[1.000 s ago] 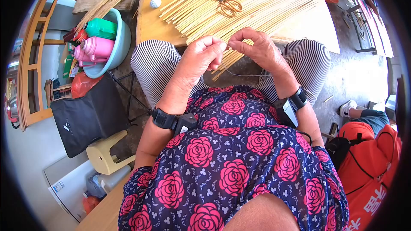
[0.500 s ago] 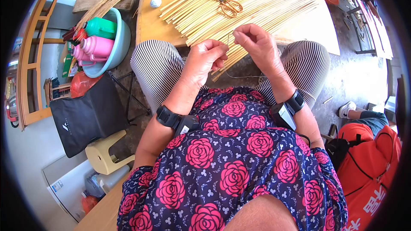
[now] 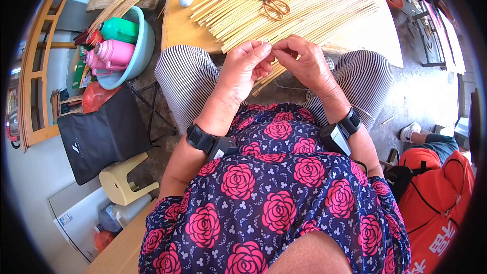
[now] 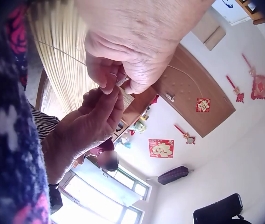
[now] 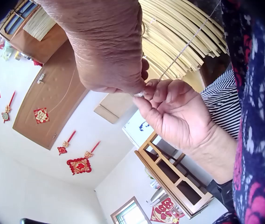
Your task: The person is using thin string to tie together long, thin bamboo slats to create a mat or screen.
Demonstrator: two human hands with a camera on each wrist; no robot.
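Over the lap, my left hand (image 3: 246, 66) and right hand (image 3: 303, 62) meet fingertip to fingertip. Between thumb and finger the left hand pinches a thin white string (image 5: 187, 45), which runs back past the strips in the right wrist view. The right hand's thumb and forefinger pinch the string close beside the left fingertips; a small loop of it (image 4: 114, 74) shows in the left wrist view. The fingers partly hide the string's end. Just beyond the hands, long pale split strips (image 3: 304, 5) lie side by side, with scissors (image 3: 274, 7) with brown handles on top.
The strips lie on a wooden table (image 3: 175, 33), beside a small white ball (image 3: 185, 0). On the left are a blue basin (image 3: 146, 45) holding flasks, a black bag (image 3: 104, 134) and a cream stool (image 3: 119, 182). A red bag (image 3: 436, 198) is at the right.
Half a second ago the hands stood slightly apart, a thin line stretched between them, right hand higher. Now the right hand has come down and the fingertips meet again.
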